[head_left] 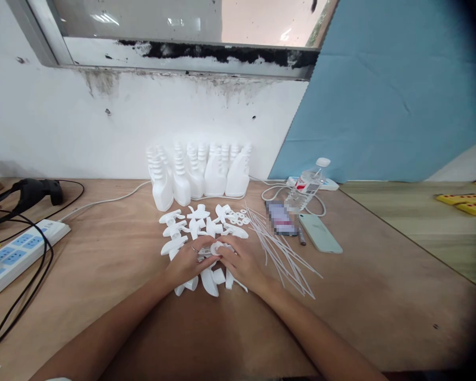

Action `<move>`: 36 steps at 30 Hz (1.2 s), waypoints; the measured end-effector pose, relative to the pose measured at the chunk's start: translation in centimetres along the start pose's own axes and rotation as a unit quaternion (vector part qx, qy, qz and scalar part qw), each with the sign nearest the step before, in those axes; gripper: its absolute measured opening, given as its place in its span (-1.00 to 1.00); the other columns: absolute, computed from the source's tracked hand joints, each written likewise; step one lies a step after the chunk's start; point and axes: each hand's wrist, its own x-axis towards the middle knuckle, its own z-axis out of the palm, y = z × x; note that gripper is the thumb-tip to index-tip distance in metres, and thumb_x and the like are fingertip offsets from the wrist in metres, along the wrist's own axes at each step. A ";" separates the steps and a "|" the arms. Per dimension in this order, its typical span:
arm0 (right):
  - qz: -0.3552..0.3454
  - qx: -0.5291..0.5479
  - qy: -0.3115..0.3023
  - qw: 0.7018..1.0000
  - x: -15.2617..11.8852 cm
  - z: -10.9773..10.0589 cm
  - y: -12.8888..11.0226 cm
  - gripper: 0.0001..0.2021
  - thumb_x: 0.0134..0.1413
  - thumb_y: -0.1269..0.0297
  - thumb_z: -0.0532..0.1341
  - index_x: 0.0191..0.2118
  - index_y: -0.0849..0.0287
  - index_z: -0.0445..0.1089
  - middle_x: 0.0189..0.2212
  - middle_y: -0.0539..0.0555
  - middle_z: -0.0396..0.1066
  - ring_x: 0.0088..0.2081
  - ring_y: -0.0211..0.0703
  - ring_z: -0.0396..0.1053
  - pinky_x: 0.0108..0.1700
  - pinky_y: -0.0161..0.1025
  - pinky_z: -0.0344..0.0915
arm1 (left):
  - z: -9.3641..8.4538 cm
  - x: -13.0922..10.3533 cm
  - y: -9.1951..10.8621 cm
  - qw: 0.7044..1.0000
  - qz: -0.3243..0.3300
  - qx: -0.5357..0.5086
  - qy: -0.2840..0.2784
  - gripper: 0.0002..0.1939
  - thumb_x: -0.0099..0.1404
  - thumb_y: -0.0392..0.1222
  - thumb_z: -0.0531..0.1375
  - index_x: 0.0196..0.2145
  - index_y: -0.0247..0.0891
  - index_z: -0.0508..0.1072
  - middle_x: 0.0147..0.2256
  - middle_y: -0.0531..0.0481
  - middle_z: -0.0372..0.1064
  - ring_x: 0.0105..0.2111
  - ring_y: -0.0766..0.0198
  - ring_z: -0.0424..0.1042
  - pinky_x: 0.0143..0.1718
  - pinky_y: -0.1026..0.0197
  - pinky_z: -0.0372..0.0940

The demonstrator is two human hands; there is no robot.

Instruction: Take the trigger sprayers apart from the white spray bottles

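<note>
**benchlurker:** ok, how are the hands being held here?

**nozzle_nerd:** Both are brought together in front of the white bottles, backs up, fingers bent. The left forearm is angled in from the near left of those bottles, the right forearm from the near right, so kind of a V.

**benchlurker:** anything gripped?

**nozzle_nerd:** Yep, a round white piece, directly in front of the bottles. It's pinched by the left hand from one side and by the right hand from the other. Its underside is hidden by the fingers, can't tell more.

**benchlurker:** and around them?

**nozzle_nerd:** White spray heads are spread in front of the bottles; thin white tubes are laid out to their front right.
</note>
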 end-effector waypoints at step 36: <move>0.327 -0.132 -0.240 0.905 -4.4 -7.0 11.7 -0.81 0.09 0.29 0.12 -0.43 0.16 0.46 -0.45 0.08 0.48 -0.36 -0.14 0.40 -0.32 -0.28 0.16 | -0.2 0.0 -0.1 0.998 -0.020 -0.023 0.050 -0.83 0.20 -0.18 0.19 -0.21 -0.19 0.42 -0.22 -0.03 0.48 -0.20 0.21 0.46 -0.14 0.15 0.37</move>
